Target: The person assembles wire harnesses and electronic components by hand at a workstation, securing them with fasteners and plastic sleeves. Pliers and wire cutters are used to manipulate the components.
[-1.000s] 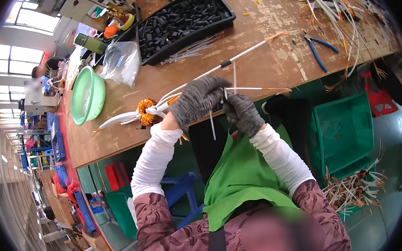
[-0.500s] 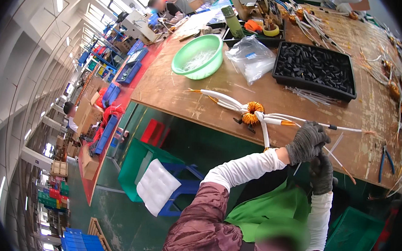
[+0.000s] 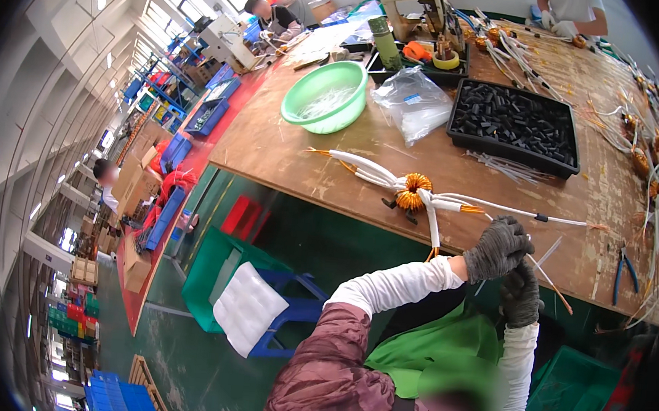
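Note:
A copper-wound ring coil [image 3: 413, 191] lies near the table's front edge, with white-sleeved leads spreading to both sides. One thin wire lead [image 3: 547, 281] runs from the coil's right side to my hands and sticks out beyond them, its end brownish. My left hand [image 3: 497, 250], in a dark grey glove, is closed round this lead. Just below and to the right, my gloved right hand [image 3: 522, 295] is closed at the same lead, its fingertips partly hidden by the left. A clear thin tube [image 3: 548, 251] lies by the hands.
Behind the coil stand a green basin [image 3: 288, 109] of thin tubes, a plastic bag [image 3: 413, 104] and a black tray [image 3: 566, 162] of short black sleeves. Blue-handled pliers [image 3: 619, 278] lie at right, near more wired coils [image 3: 641, 162]. Across the table a person's gloved hands [image 3: 563, 28] rest.
Both my hands stay closed together at the lead, barely shifted. The view has tilted slightly, and more of the person across the table shows.

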The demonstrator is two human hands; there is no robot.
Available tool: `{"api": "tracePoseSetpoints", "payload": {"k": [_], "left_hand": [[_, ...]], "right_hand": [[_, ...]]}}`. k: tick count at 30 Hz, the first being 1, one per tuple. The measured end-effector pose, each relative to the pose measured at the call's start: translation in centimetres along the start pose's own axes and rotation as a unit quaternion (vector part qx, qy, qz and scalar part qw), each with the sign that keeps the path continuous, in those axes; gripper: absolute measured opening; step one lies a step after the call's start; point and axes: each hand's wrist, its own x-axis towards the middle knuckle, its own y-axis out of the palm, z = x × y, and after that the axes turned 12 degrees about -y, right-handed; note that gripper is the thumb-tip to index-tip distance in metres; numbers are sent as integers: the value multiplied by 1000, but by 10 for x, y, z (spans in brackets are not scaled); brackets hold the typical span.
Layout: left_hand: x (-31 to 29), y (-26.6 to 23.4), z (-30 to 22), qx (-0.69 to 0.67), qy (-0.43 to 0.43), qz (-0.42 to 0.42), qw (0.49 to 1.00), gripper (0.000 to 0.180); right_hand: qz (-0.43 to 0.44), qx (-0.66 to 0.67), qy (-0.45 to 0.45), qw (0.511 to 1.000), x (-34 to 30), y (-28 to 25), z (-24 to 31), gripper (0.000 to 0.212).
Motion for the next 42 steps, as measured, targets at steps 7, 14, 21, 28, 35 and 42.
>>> {"api": "tracePoseSetpoints", "payload": {"k": [7,14,21,28,35,42], "left_hand": [[-2,5,6,16,26,24,999,14],[0,14,11,-22,-28,-16,999,15],[-6,10,7,-12,11,35,999,15],[-5,22,20,-24,-37,31,999,17],[0,-3,9,-120,-176,97,972,15],[-1,6,5,-115,-205,106,966,13]], "right_hand": [[178,105,30,978,9,-26,-2,17],[-14,3,8,1000,-14,23,4,17],[95,113,30,989,-3,-13,-2,16],[-2,19,42,999,-19,16,14,16],[176,96,51,978,-1,-3,0,13],[144,89,37,985,-9,-8,5,9]]}}
